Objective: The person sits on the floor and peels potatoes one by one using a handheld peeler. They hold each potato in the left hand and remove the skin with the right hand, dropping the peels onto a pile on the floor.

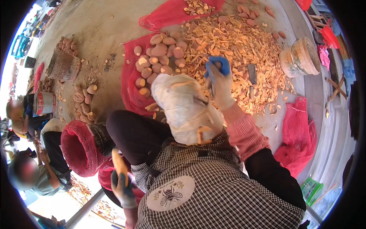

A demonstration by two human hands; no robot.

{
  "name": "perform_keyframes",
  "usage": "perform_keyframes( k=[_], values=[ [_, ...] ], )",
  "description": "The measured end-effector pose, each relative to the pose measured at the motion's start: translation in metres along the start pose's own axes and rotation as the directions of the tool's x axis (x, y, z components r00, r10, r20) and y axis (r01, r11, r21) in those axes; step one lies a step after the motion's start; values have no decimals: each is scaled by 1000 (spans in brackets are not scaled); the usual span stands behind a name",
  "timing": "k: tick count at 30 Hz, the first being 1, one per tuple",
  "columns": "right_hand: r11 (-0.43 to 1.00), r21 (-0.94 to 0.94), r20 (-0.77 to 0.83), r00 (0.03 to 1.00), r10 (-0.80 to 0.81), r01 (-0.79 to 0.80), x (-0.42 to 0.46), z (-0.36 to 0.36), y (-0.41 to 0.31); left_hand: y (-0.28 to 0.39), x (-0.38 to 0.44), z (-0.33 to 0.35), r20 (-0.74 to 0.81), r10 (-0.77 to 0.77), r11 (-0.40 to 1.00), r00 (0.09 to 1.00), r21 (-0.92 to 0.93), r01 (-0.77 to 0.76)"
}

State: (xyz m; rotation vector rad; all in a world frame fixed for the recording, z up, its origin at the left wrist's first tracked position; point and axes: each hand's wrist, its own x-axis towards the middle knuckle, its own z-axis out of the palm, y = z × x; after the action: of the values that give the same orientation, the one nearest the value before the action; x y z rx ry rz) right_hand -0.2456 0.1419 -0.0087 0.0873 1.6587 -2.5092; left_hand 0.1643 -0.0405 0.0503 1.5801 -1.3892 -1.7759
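Observation:
My left hand (123,187), in a blue and white glove, holds a long peeled tuber (119,163) upright at the lower left, beside red mesh bags. My right hand (219,78), gloved alike, is above the heap of peelings (243,43), its fingers curled round a dark object (217,66) that is blurred and partly hidden. A knee wrapped in whitish plastic (187,108) lies between my hands, with orange peel strips on it. Brown tubers (159,50) with cut pale ends lie on a red mesh bag (130,77). A flat dark blade with a handle (252,75) rests on the peelings.
A dirty white bucket (296,58) stands at the right, near a red mesh bag (296,134). At the left are a grey bucket (64,65), tuber piles (83,100) and an upright mesh-lined container (81,148). Two people (47,171) sit at the far left.

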Motion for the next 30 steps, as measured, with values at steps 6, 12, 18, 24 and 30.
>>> perform_keyframes(
  k=[6, 12, 18, 24, 30],
  values=[
    [871, -338, 178, 933, -312, 356, -42, -27, -7, -18, 10, -35, -126, 404, 725, 906, 649, -233],
    [891, -435, -3, 989, -147, 131, -56, -70, -43, 42, 185, 205, 500, 511, 350, 700, 623, -700],
    [834, -533, -126, 962, -242, 139, -66, -89, -67, -64, 404, 297, 305, -161, 0, 939, 951, -309],
    [786, -574, -144, 916, -374, 231, -74, -110, -62, -116, 412, 305, 138, -150, 29, 979, 990, -135],
    [799, -560, 97, 975, -201, 220, -61, -76, -72, -118, 405, 277, 106, -99, 972, 989, 222, 74]
  ],
)
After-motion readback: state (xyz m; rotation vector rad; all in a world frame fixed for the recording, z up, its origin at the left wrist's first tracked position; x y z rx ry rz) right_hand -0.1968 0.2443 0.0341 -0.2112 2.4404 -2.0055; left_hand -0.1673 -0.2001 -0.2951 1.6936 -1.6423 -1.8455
